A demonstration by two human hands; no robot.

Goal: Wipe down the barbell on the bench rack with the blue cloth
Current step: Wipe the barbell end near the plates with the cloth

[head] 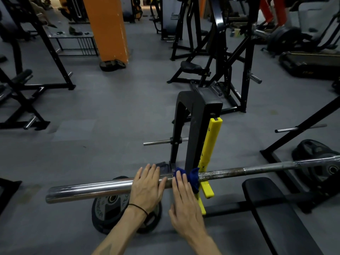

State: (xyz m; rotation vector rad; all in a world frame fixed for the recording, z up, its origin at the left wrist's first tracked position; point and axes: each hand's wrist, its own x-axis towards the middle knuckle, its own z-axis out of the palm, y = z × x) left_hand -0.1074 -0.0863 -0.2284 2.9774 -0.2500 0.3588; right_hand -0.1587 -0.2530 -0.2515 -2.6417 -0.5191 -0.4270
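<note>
The barbell (220,173) lies across the picture from the lower left to the right edge, and it rests on the yellow hook (207,188) of the black rack post (197,126). Its thick shiny sleeve (88,190) points to the left, and the thinner shaft on the right looks dull and spotted. The blue cloth (193,178) is bunched around the bar just beside the yellow hook, at the place where the sleeve meets the shaft. The left hand (147,186) lies flat on top of the sleeve with straight fingers, so its grip is wide and it holds nothing; a thin black band (138,207) sits on that wrist. The right hand (185,208) is just beside it, its fingers (179,178) also straight, and the fingertips press on the left part of the cloth; the thumb stays apart, near the body. This grip is wide too, it presses the cloth and does not close around it. Under the sleeve two weight plates (112,214) lie on the grey floor (92,144). A black padded bench (276,214) stands at the lower right, below the shaft. Farther back there are black gym machines (217,52) and an orange pillar (108,28)
</note>
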